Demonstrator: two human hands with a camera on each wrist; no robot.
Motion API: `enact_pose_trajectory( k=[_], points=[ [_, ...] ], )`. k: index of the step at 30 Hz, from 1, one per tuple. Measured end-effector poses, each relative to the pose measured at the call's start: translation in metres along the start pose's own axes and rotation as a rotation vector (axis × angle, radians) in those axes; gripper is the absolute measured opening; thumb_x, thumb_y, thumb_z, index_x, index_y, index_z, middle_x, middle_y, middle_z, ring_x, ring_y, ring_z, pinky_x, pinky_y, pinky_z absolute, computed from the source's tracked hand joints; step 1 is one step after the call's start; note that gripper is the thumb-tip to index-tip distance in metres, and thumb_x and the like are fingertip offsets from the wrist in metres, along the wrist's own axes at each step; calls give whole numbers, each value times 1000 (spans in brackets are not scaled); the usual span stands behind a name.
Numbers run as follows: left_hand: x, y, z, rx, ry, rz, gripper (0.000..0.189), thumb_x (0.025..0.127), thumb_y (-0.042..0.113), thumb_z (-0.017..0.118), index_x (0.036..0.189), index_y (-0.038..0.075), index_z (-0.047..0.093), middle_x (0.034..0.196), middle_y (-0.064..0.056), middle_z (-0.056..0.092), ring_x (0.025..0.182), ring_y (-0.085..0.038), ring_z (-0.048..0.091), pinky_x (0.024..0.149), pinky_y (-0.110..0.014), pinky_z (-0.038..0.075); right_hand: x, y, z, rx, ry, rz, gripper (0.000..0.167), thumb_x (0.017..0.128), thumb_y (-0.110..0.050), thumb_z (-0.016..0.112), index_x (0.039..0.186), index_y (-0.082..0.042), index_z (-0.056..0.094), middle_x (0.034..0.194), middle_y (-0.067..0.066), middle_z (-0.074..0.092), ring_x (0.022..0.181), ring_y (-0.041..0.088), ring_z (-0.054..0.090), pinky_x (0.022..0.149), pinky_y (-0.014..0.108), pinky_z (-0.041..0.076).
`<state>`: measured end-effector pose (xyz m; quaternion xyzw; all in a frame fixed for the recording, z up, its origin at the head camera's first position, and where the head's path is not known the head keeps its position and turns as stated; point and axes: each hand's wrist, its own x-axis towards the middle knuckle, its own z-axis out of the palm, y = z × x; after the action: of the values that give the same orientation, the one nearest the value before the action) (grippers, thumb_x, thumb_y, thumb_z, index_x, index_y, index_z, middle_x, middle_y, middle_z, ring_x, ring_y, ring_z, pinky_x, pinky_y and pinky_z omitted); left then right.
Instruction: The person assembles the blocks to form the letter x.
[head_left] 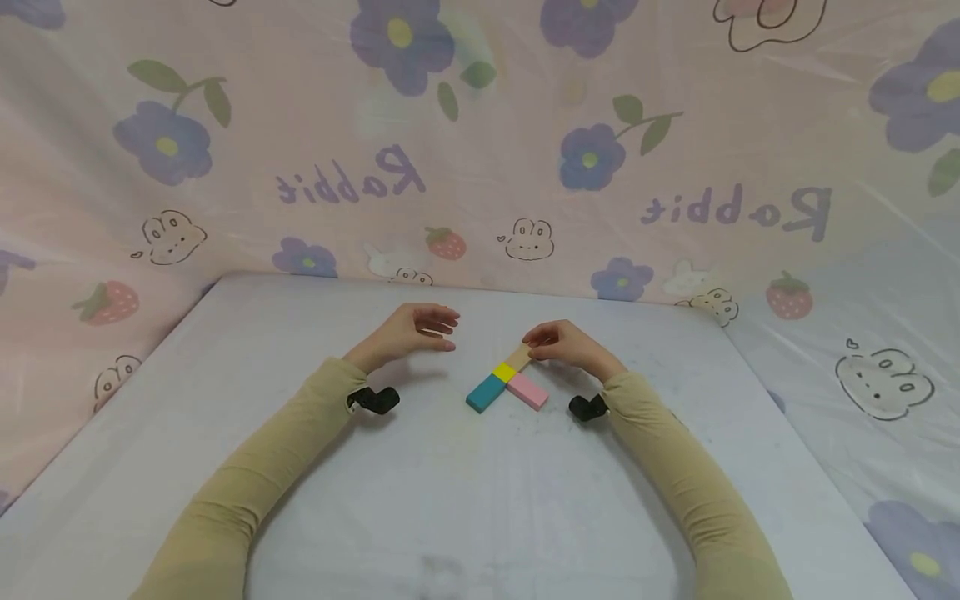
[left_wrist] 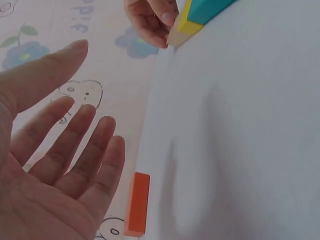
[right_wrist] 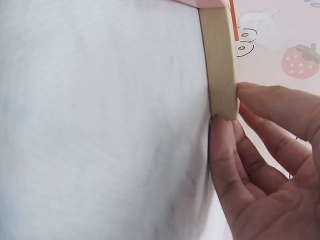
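Note:
On the white table a yellow block (head_left: 504, 372) meets a teal block (head_left: 486, 392), a pink block (head_left: 528, 392) and a plain wooden block (head_left: 519, 359), forming a branching shape. My right hand (head_left: 567, 343) is at the far end of the wooden block, thumb and forefinger pinching its end in the right wrist view. To the left of the blocks, my left hand (head_left: 411, 330) hovers above the table with fingers extended and nothing held. An orange block (left_wrist: 137, 205) lies beyond the left fingers in the left wrist view; that hand hides it from the head view.
A pale curtain (head_left: 495, 167) with flowers, rabbits and strawberries hangs around the table (head_left: 420, 500). Black wrist mounts (head_left: 377, 401) stick out from both sleeves.

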<state>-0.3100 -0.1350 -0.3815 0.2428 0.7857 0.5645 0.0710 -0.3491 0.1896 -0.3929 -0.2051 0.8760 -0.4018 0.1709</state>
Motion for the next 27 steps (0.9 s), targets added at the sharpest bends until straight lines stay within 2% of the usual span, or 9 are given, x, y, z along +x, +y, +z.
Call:
enact_pose_trajectory(
  k=[1,6,8,11,16,20,27],
  points=[
    [0,3,-1,1,5,-6,55,78,8,80,127,0,58,125,-17,59,112,-33,57,92,-36,48,-2,-4,0,8,-5,0,31,89,-11,68,118,-1,64,108,12,63,94,22,57,81,30,48],
    [5,-4,-7,17,41,-21,56,78,8,80,128,-1,56,128,-21,56,116,-35,55,98,-39,44,-2,-1,-1,43,-15,-11,33,88,-11,69,119,0,64,108,14,63,95,22,57,85,30,48],
    [7,-10,-10,12,44,-20,57,78,8,80,129,-1,56,129,-23,54,117,-35,53,101,-41,41,1,4,0,36,-7,-12,33,88,-13,69,118,-1,64,108,12,63,95,22,57,83,30,48],
    [8,-11,-16,16,26,-17,60,77,9,81,130,-1,54,132,-24,52,121,-36,50,105,-45,36,1,3,0,17,1,-13,32,88,-14,70,117,-2,65,108,11,64,95,22,57,82,30,48],
    [10,-12,-23,105,45,-21,64,75,14,83,131,2,55,133,-16,53,125,-32,46,107,-44,32,1,1,0,15,4,-11,31,88,-13,69,117,-2,65,107,11,64,94,21,58,83,30,48],
    [12,-14,-26,166,78,-49,64,75,16,84,131,4,56,133,-12,54,125,-30,45,107,-44,31,1,2,0,24,2,-9,32,88,-13,69,118,-1,65,107,11,63,95,21,57,84,31,48],
    [18,-27,-34,219,107,-89,64,77,11,80,134,3,52,138,-16,48,128,-34,41,108,-47,30,2,4,0,18,1,-10,34,88,-15,70,119,-1,64,108,12,62,95,22,55,83,31,47]
  ],
)
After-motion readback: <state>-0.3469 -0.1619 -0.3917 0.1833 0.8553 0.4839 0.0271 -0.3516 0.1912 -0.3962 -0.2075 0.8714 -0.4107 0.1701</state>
